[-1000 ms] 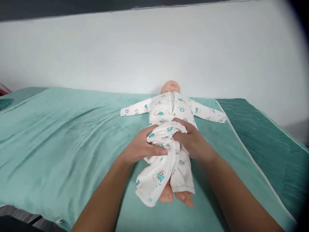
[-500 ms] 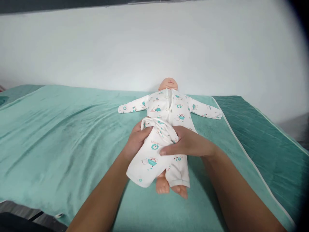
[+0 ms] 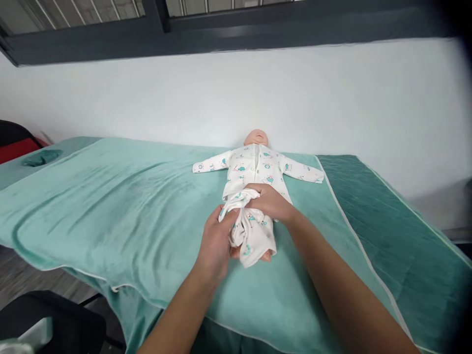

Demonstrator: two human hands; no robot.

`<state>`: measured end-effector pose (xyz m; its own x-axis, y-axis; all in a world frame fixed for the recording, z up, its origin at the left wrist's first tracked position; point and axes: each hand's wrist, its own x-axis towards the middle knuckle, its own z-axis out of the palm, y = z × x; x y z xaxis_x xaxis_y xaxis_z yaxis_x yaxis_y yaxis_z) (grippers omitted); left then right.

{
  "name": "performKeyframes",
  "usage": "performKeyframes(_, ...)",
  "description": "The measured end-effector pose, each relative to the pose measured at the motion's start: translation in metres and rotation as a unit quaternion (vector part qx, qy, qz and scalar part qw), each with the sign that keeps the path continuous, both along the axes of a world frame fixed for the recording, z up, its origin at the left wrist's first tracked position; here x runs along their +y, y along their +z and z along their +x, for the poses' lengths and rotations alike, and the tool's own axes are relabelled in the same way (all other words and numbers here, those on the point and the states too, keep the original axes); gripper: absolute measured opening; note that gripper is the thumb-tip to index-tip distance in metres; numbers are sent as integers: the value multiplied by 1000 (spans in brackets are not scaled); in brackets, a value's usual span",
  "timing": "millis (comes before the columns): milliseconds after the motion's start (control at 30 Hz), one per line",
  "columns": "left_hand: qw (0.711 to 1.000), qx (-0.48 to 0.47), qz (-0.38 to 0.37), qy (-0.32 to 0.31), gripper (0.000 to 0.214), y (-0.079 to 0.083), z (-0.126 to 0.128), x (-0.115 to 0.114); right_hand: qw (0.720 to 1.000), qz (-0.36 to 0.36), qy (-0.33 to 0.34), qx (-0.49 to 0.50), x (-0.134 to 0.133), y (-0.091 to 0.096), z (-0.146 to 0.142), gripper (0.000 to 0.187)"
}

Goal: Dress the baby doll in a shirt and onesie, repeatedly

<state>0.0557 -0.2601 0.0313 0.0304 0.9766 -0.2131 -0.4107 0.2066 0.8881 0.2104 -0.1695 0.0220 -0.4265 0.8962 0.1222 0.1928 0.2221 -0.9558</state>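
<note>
A baby doll (image 3: 257, 137) lies on its back on a light green sheet (image 3: 110, 206), arms spread, dressed in a white printed top (image 3: 254, 167). Matching white printed trousers (image 3: 250, 231) are bunched over its legs. My left hand (image 3: 216, 243) is closed on the left side of the bunched trousers, near the doll's feet. My right hand (image 3: 271, 201) grips the trousers' upper part at the doll's waist. The doll's feet are mostly hidden under the cloth and my left hand.
The bed stands against a white wall under a dark window frame (image 3: 162, 29). A darker green cover (image 3: 398, 221) lies on the right. A dark chair (image 3: 47, 319) sits at the lower left, and something red and black (image 3: 14, 145) at the far left.
The camera has pulled back and tilted up, so the window now shows. My left hand has dropped toward the doll's feet and the trousers are bunched more tightly over the legs.
</note>
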Motion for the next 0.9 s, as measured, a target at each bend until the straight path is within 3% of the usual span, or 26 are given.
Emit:
performKeyframes(167, 998, 0, -12, 67, 31, 6, 14, -35, 992, 43, 10, -119, -5, 3, -6, 15)
performKeyframes(367, 994, -80, -29, 62, 22, 11, 18, -67, 979, 89, 52, -174, -7, 5, -2, 16)
performKeyframes(500, 987, -109, -56, 101, 24, -12, 21, -83, 972, 100, 78, -200, -12, 2, 5, 17)
performKeyframes(633, 984, -44, -40, 169, 29, -41, 16, -92, 942, 174, 80, -275, -14, -1, 8, 11)
performKeyframes(767, 987, 39, -14, 156, 29, -53, 2, -86, 911, 221, 72, -340, -17, -4, 5, 11)
performKeyframes(900, 989, 93, -10, 114, 29, -54, -12, -70, 905, 232, 47, -354, -24, -9, 3, 11)
